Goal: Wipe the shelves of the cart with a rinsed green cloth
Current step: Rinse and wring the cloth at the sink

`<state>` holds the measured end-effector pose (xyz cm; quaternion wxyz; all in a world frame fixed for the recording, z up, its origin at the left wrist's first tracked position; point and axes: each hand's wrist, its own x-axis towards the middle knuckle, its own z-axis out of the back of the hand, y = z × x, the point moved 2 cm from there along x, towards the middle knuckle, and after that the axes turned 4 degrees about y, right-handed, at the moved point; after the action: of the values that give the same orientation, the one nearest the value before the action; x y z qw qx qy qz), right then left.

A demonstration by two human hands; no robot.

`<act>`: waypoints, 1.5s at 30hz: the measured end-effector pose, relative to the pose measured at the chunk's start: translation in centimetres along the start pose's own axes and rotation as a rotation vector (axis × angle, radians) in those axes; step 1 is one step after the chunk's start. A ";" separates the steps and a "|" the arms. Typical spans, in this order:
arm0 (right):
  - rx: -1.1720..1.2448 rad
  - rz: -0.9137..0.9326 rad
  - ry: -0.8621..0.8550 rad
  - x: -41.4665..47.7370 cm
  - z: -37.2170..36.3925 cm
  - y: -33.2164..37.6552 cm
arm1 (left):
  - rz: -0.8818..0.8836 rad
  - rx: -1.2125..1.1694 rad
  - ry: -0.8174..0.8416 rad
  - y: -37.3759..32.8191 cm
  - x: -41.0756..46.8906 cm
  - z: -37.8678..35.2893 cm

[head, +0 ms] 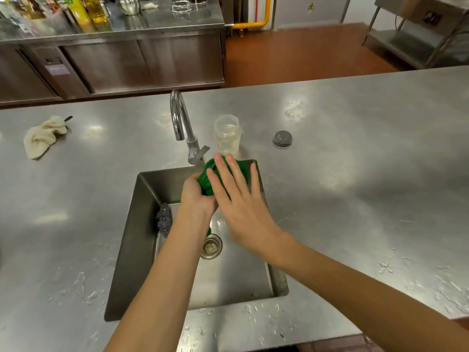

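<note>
Above the steel bench's (355,174) sink (132,237), mid-frame, a green cloth (206,182) is gripped by the left hand (196,196); the right hand (243,201) is laid flat-fingered against it.

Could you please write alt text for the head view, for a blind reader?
Over a steel sink, the left hand grips a green cloth while the right hand lies over it with straight fingers. A tap, jar and white rag are nearby.

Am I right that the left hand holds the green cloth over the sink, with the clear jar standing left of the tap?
Not quite: the head view shows the clear jar standing right of the tap. The left hand does hold the green cloth over the sink.
</note>
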<state>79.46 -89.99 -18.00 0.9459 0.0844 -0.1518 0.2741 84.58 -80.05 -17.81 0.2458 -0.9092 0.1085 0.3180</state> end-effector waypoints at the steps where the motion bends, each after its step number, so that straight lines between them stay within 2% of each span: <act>1: -0.028 -0.062 0.024 0.5 -0.3 -0.6 | 0.008 0.016 0.024 0.4 -0.1 -0.2; 5: -0.014 -0.279 -0.002 2.9 -1.3 -2.6 | -0.037 0.059 0.033 1.5 0.0 -0.9; 7: 0.080 -0.311 0.110 3.8 -1.5 -3.4 | -0.192 0.111 -0.038 1.8 0.2 -1.1; 10: 0.316 -0.383 0.185 4.2 -1.6 -3.9 | -0.555 0.367 -0.127 1.4 0.0 -1.1; 11: 0.382 -0.390 0.198 4.4 -1.6 -3.8 | -0.647 0.465 -0.121 1.0 -0.2 -1.1; 13: 0.544 -0.379 0.270 5.0 -1.3 -3.5 | -0.725 0.561 -0.043 0.1 -0.7 -1.5; 18: 0.976 -0.309 0.526 6.5 -0.2 -2.4 | -0.602 0.559 0.144 -2.0 -1.2 -1.7; 21: 1.233 -0.358 0.826 5.6 -1.2 -2.2 | -0.509 0.715 0.247 -2.6 -1.5 -1.1; 24: 1.484 -0.369 1.072 4.4 -2.5 -1.8 | -0.434 0.878 0.423 -2.8 -1.6 -0.8; 29: 1.711 -0.326 1.255 3.8 -3.6 -1.0 | -0.280 0.902 0.558 -2.8 -1.2 -0.1; 31: 1.726 -0.370 1.224 3.7 -4.0 -0.9 | -0.277 0.931 0.591 -3.2 -0.9 0.1; 33: 1.678 -0.414 1.062 3.8 -4.6 -0.7 | -0.337 1.004 0.575 -3.6 -0.7 0.0; 36: 1.560 -0.416 0.843 3.4 -4.5 -1.5 | -0.415 1.168 0.463 -4.1 -0.7 0.0; 38: 1.662 -0.489 0.761 2.8 -4.6 -3.4 | -0.520 1.418 0.400 -4.4 -0.3 0.6; 40: 1.892 -0.575 0.626 2.7 -4.4 -4.9 | -0.544 1.612 0.377 -3.9 0.2 1.3; 42: 1.977 -0.594 0.517 2.9 -4.4 -5.3 | -0.419 1.705 0.364 -2.8 0.2 1.7; 45: 1.726 -0.670 0.453 3.3 -4.6 -3.6 | -0.146 2.013 0.422 -1.2 -0.2 1.5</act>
<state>85.18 -90.29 -21.46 0.5933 0.7376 0.3220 0.0161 84.04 -78.21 -18.27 0.8880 -0.3241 0.3099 -0.1018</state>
